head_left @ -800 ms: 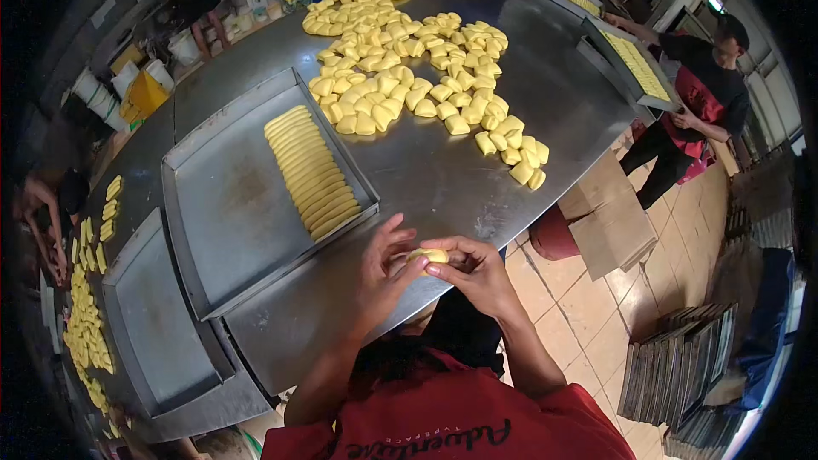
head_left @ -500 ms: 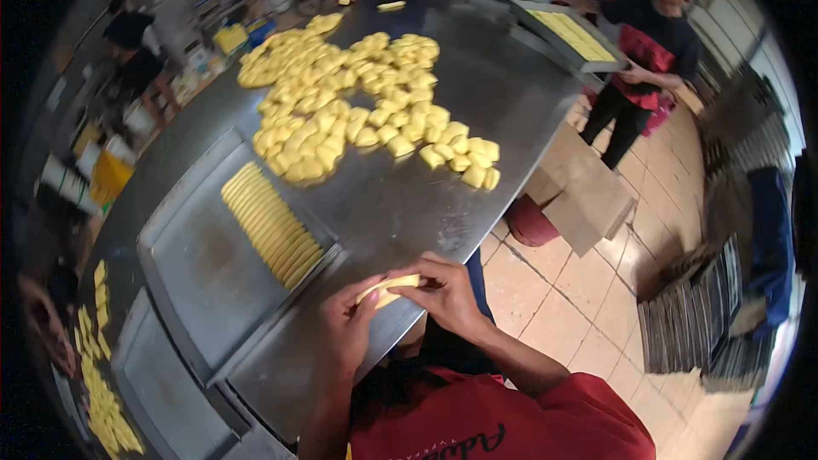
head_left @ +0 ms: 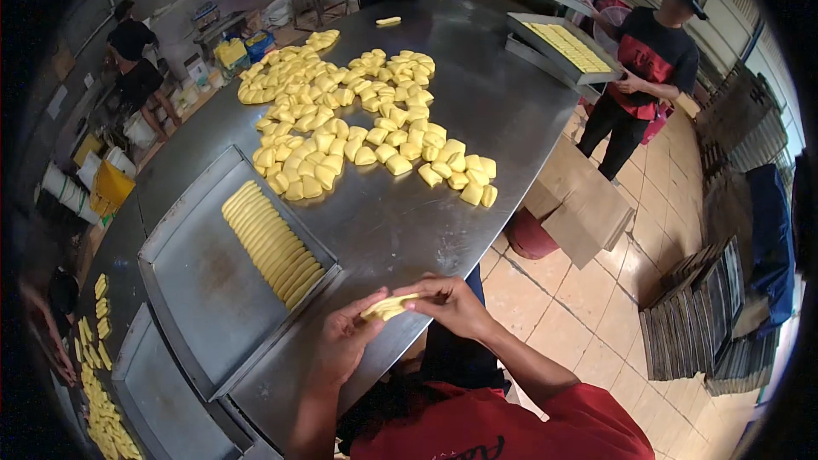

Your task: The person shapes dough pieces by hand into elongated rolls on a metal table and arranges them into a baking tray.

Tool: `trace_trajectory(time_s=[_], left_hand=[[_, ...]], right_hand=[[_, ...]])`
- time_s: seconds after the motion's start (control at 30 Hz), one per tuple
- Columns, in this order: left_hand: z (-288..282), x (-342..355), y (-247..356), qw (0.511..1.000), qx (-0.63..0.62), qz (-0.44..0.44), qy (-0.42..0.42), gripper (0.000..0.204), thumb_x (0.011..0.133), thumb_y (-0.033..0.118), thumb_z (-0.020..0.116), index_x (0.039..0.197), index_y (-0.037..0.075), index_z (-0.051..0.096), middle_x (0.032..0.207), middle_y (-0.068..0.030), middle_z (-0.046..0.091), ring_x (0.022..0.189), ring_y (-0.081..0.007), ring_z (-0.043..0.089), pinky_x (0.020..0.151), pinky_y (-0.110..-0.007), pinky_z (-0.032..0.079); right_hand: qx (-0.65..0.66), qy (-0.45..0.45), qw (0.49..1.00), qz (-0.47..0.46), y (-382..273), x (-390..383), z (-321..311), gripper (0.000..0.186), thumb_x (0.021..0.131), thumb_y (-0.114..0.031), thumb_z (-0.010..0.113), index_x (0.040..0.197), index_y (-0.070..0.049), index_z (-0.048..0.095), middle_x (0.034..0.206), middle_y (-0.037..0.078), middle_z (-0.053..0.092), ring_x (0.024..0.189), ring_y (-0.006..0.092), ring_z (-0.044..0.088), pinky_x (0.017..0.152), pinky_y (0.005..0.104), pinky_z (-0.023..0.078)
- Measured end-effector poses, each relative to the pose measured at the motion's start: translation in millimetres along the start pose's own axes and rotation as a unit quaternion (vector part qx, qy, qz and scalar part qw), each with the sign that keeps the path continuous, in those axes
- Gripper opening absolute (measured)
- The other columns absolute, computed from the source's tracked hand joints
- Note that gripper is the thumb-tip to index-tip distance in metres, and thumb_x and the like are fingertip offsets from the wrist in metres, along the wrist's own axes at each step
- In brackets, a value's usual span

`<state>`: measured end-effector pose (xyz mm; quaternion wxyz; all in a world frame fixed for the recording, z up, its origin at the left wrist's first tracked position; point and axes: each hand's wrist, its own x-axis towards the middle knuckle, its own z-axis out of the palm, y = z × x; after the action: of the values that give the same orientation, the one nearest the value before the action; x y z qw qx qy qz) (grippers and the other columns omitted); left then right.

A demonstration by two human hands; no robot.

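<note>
Both of the person's hands close on one short yellow dough strip [head_left: 388, 307], the left hand [head_left: 342, 334] pinching its left end and the right hand [head_left: 453, 302] its right end, thumbs and fingertips pressed to it. The strip is held above the near edge of a steel table [head_left: 507, 132], just right of the near corner of a large grey tray [head_left: 200, 290]. In that tray, a row of similar dough strips [head_left: 271, 243] lies packed side by side along the right wall. Beyond the tray, a broad heap of pillow-shaped dough pieces [head_left: 319, 153] spreads across the tabletop. A second tray [head_left: 162, 388] sits to the left, with loose dough strips [head_left: 109, 417] beyond it. At the right, a co-worker [head_left: 643, 55] touches a filled tray [head_left: 590, 78]; below the table edge are a cardboard box [head_left: 584, 213] and a red tub [head_left: 532, 240], with stacked dark trays [head_left: 686, 319] farther right.
</note>
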<state>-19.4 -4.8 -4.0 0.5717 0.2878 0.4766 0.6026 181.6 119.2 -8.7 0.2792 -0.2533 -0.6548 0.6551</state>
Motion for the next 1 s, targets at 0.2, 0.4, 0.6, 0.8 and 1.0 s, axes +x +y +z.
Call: trace_trajectory(time_s=[0.2,0.4,0.6,0.8,1.0], left_hand=[[15.6,-8.1,13.4,0.984,0.170,0.035,0.051,0.033,0.103,0.003,0.072,0.135,-0.003,0.072,0.124,-0.0123,0.078,0.109,-0.0163,0.075,0.094,-0.028,0.059],[28.4,-10.6,23.8,0.938,0.305,0.096,0.132,0.018,0.099,0.004,0.076,0.115,-0.005,0.079,0.105,-0.0135,0.082,0.095,-0.0161,0.076,0.089,-0.030,0.060],[12.2,-12.5,11.7,0.917,0.361,0.136,0.102,0.013,0.099,0.003,0.076,0.109,-0.005,0.080,0.105,-0.0149,0.082,0.093,-0.0150,0.076,0.084,-0.031,0.060],[2.5,7.1,15.2,0.988,0.117,0.000,0.103,0.014,0.097,0.006,0.079,0.107,-0.004,0.081,0.107,-0.0152,0.082,0.099,-0.0107,0.076,0.086,-0.030,0.061],[-8.3,16.5,-6.4,0.862,0.505,0.041,0.007,0.018,0.093,0.010,0.082,0.107,-0.001,0.080,0.107,-0.0135,0.080,0.089,-0.0210,0.077,0.073,-0.034,0.057]], right_hand=[[-0.243,0.007,0.952,-0.185,-14.2,-1.2,15.1,0.042,0.094,-0.013,0.082,0.135,-0.008,0.075,0.117,0.015,0.073,0.100,0.0313,0.075,0.080,0.0376,0.062],[-0.213,-0.012,0.973,-0.089,-28.9,5.6,9.3,0.021,0.098,-0.016,0.080,0.115,-0.004,0.081,0.102,0.014,0.076,0.084,0.0273,0.073,0.069,0.0388,0.056],[-0.203,-0.074,0.973,-0.087,-27.0,10.8,-1.1,0.023,0.102,-0.020,0.077,0.113,0.000,0.081,0.096,0.018,0.078,0.078,0.0295,0.074,0.069,0.0395,0.056],[-0.241,-0.126,0.959,-0.078,-21.1,24.9,-12.9,0.030,0.104,-0.028,0.073,0.115,-0.001,0.080,0.101,0.020,0.079,0.089,0.0358,0.078,0.075,0.0430,0.058],[-0.351,-0.157,0.919,-0.082,19.9,28.9,-17.3,0.028,0.100,-0.032,0.075,0.106,-0.004,0.079,0.093,0.023,0.077,0.087,0.0404,0.075,0.078,0.0499,0.057]])
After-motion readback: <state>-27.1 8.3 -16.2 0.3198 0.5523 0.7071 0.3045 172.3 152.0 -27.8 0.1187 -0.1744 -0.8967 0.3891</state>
